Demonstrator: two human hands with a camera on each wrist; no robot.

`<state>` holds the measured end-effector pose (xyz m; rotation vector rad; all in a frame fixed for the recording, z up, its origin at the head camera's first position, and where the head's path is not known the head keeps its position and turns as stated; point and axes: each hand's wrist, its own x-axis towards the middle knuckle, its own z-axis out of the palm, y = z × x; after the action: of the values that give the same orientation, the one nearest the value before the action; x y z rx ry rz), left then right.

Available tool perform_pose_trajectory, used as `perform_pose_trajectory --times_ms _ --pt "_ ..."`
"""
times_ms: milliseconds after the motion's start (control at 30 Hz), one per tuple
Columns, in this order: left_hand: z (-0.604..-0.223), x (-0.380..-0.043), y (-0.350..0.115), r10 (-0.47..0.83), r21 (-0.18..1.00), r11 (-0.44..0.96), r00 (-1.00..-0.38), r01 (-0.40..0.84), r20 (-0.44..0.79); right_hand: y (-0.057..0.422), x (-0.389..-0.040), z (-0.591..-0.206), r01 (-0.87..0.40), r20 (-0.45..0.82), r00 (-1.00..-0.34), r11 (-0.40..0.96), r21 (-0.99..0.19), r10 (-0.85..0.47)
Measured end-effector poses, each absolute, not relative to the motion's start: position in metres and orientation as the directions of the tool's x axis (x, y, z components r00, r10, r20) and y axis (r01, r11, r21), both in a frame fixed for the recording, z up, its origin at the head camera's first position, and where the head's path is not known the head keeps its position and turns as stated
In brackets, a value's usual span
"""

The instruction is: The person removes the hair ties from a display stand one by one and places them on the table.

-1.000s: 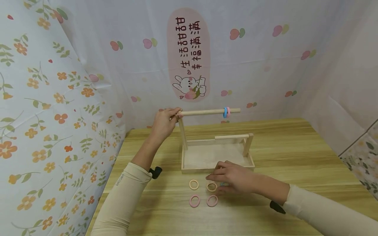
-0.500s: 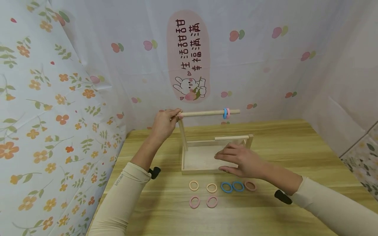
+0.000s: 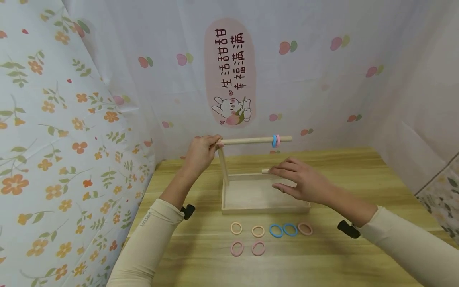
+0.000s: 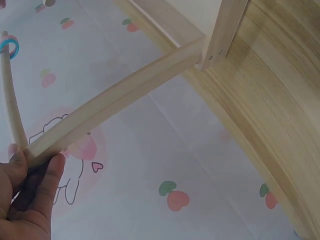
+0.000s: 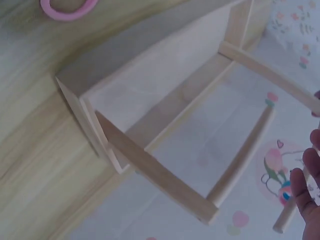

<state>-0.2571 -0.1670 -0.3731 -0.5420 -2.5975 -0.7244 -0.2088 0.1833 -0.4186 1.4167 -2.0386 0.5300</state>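
My left hand (image 3: 202, 155) grips the top of the tall post (image 3: 224, 169) of a wooden rack, where the long rod (image 3: 247, 140) joins it; the left wrist view shows thumb and fingers pinching that corner. A blue ring (image 3: 274, 141) and a pink ring (image 3: 278, 139) hang side by side near the rod's free end. My right hand (image 3: 306, 179) hovers above the rack's tray (image 3: 265, 209), fingers spread and holding nothing. In the head view it covers the shorter post and most of the lower rod (image 3: 265, 171); the right wrist view shows this shorter post (image 5: 155, 172) whole.
In front of the tray lie two yellow rings, one at the left (image 3: 232, 228), two blue rings, one in the middle (image 3: 277, 237), and a brownish-pink ring (image 3: 311, 231). Two pink rings, one at the left (image 3: 231, 250), lie nearer. A printed cloth (image 3: 315, 87) hangs behind the table.
My right hand has risen from the rings on the table, back over the tray to the lower rod, uncovering the blue and brownish-pink rings. The left hand keeps its grip on the post.
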Motion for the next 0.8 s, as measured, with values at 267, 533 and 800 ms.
perform_pose_trajectory --times_ms 267,533,800 --pt "-0.372 -0.255 -0.168 0.27 0.403 0.786 -0.846 0.469 0.459 0.186 -0.223 -0.404 -0.932 0.707 -0.214 0.358 0.06 -0.674" --pt "-0.38 -0.256 -0.167 0.266 0.413 0.781 -0.849 0.468 0.457 0.195 -0.233 -0.397 -0.903 0.712 -0.275 0.428 0.04 -0.646" --pt "-0.377 -0.258 -0.168 0.267 0.405 0.778 -0.836 0.48 0.479 0.199 -0.251 -0.39 -0.896 0.737 -0.263 0.442 0.054 -0.623"
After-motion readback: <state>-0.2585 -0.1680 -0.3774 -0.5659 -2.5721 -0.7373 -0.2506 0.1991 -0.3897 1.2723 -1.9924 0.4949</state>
